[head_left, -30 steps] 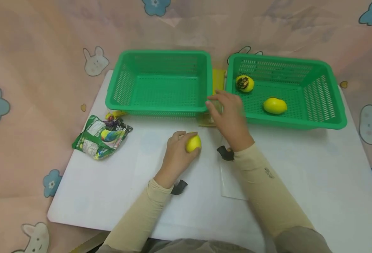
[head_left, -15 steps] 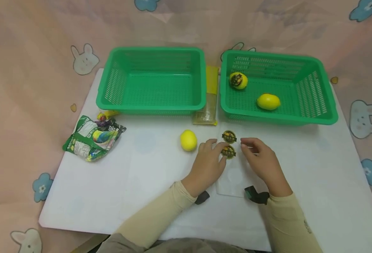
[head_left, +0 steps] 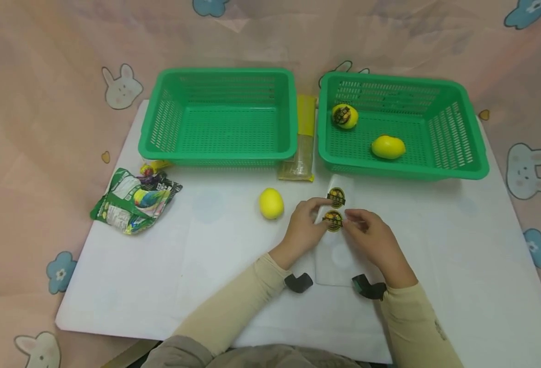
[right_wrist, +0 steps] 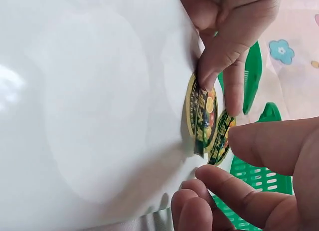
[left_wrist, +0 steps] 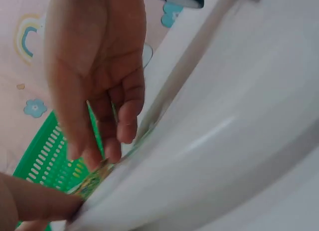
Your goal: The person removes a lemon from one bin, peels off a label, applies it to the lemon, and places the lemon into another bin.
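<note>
Between the two hands, on the sheet (head_left: 339, 255) right of the loose lemon (head_left: 271, 203), lies the near sticker (head_left: 333, 220): left hand (head_left: 303, 228) pins the sheet beside it, right hand (head_left: 371, 238) pinches its right edge, both equally close

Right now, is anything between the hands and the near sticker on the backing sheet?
Nothing visible. The left hand and right hand already touch the near sticker on the backing sheet; the loose lemon lies apart, to the left.
</note>
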`<state>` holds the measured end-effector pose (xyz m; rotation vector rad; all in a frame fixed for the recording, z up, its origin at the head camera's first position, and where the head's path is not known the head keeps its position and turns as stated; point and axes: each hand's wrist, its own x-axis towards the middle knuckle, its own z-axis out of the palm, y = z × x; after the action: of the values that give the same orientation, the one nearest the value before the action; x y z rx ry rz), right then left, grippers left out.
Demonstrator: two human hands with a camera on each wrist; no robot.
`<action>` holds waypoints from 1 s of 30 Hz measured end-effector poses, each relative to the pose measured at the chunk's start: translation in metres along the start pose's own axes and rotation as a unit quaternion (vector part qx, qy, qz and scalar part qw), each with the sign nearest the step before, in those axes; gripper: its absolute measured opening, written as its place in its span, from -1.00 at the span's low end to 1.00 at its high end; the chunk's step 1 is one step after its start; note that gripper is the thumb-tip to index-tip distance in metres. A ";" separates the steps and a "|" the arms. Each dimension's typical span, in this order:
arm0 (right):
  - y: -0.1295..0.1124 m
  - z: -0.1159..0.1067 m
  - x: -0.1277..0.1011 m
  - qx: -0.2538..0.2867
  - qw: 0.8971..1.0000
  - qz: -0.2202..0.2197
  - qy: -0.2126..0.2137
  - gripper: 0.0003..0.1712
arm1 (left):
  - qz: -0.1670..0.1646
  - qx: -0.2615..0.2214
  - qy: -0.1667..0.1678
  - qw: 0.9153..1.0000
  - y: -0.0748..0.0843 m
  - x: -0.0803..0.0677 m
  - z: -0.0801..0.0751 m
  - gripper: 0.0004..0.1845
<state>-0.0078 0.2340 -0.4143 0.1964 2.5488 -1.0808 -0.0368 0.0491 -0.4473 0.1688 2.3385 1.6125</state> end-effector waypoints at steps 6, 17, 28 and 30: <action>0.000 0.003 -0.003 0.002 1.000 0.023 0.011 -0.32 | -0.019 -0.056 0.026 0.998 -0.003 -0.002 0.004 -0.55; 0.001 0.003 -0.006 0.032 0.997 0.067 0.021 -0.39 | 0.198 0.261 0.084 0.941 0.020 -0.034 -0.020 -0.46; 0.001 0.001 -0.006 0.026 0.998 0.063 0.016 -0.44 | 0.134 0.333 -0.125 0.925 -0.013 -0.003 -0.131 -0.22; 0.000 0.000 -0.007 0.026 0.997 0.065 0.011 -0.42 | 0.133 0.321 -0.137 0.928 -0.019 -0.006 -0.142 -0.29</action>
<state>-0.0016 0.2337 -0.4120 0.3835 2.4895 -1.1018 -0.0736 -0.0857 -0.4170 0.8200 2.5961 0.7763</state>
